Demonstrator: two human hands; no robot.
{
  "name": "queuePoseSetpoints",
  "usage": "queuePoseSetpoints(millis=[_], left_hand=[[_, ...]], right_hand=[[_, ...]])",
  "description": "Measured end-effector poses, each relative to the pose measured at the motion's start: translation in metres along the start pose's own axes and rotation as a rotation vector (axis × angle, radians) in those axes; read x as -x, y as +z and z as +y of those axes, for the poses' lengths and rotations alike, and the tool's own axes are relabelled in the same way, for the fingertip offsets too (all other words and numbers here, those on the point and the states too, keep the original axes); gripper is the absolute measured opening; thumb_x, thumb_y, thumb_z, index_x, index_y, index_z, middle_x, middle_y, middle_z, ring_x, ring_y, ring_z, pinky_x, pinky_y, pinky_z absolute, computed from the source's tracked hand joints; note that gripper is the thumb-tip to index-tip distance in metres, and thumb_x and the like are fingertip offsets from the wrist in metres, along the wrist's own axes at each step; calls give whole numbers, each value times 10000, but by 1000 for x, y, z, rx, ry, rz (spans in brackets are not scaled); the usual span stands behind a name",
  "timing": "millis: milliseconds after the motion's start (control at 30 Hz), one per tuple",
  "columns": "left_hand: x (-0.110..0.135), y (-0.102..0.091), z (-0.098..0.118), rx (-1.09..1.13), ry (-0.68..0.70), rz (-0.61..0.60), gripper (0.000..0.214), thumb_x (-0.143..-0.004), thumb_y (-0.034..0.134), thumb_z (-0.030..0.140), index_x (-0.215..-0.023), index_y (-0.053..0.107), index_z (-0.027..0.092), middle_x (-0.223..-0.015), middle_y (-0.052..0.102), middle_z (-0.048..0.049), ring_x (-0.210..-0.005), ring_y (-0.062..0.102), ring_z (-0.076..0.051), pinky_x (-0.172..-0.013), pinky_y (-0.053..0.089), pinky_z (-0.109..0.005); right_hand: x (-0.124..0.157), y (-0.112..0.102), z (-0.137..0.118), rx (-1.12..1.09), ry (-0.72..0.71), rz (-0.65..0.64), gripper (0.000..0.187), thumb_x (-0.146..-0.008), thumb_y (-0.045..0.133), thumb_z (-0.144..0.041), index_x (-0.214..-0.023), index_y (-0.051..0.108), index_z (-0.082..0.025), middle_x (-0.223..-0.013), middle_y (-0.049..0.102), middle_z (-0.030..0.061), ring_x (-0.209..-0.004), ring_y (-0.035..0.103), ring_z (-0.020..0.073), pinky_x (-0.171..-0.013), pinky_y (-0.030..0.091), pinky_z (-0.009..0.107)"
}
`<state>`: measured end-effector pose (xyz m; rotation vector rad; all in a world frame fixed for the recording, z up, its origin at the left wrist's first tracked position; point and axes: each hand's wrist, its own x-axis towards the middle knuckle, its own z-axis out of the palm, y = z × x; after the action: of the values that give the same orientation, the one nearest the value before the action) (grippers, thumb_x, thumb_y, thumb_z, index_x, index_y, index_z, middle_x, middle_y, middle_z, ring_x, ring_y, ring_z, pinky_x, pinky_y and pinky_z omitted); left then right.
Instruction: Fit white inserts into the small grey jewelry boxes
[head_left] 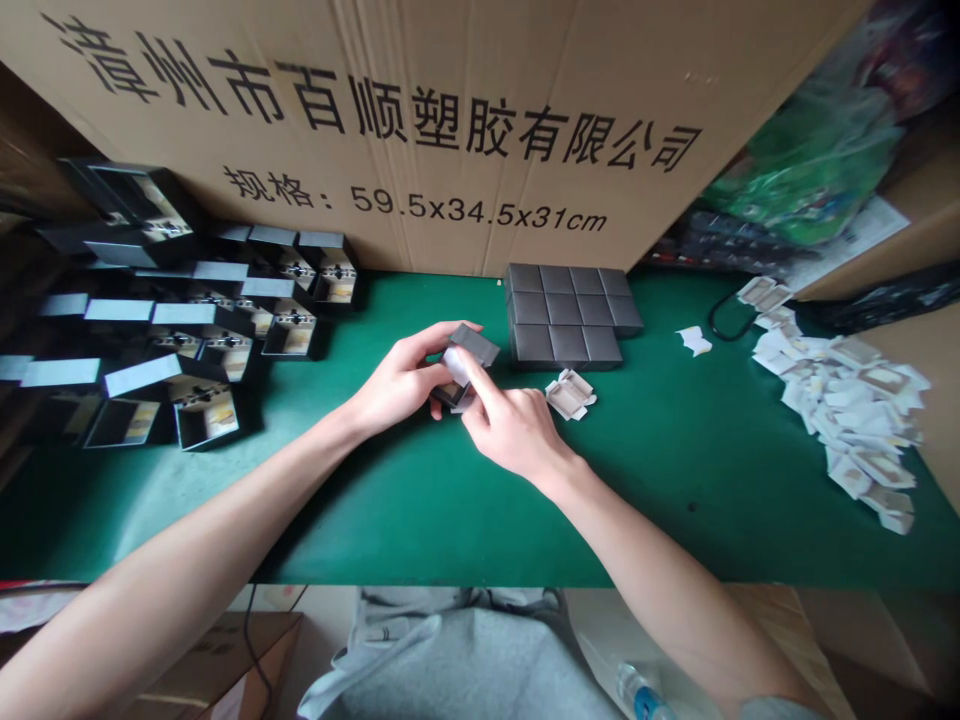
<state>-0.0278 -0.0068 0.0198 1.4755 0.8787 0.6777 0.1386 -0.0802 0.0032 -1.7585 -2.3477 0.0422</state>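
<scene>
My left hand [401,380] is closed around a small dark grey jewelry box [477,346] with its lid raised, held just above the green table. A white paper insert [454,364] shows at the opening of this box. My right hand [517,425] has its index finger stretched onto the insert, while the other fingers are curled in and the thumb is by the box's lower edge. Just right of this hand lies a loose white insert [571,395] with folded-out flaps. The inside of the held box is mostly hidden by my fingers.
Behind my hands sits a block of closed dark boxes [566,312]. Several open boxes [206,412] stand in rows at left. A pile of white inserts [855,400] and a white scrap [694,341] lie at right. A large printed carton [420,60] borders the green table [450,530].
</scene>
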Motion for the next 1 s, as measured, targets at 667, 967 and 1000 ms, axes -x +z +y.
queuePoseSetpoints(millis=[667,967,1000], left_hand=[[-1,0,1,-25,32,4,520,-797,646,195,-1315,604,205,-1001,659,-52,-711,604,-144,-436,511,-191],[-3,-4,-5,-103,46,41,547,-819,577,188,-1364,614,211,-1135,712,-44,-958,656,-206,-778,569,-273],[-3,-4,-5,-127,53,49,546,-826,569,195,-1370,612,209,-1159,712,-44,-1004,653,-217,-832,562,-290]], right_hand=[[1,8,1,27,-19,62,632,-945,432,-220,-1569,344,-170,-706,754,6,-566,682,181,-543,366,280],[0,7,2,11,-30,61,646,-968,425,-236,-1594,275,-177,-751,763,5,-580,680,165,-550,391,276],[0,7,2,12,-31,60,646,-969,421,-235,-1594,273,-170,-751,763,8,-581,681,166,-553,395,276]])
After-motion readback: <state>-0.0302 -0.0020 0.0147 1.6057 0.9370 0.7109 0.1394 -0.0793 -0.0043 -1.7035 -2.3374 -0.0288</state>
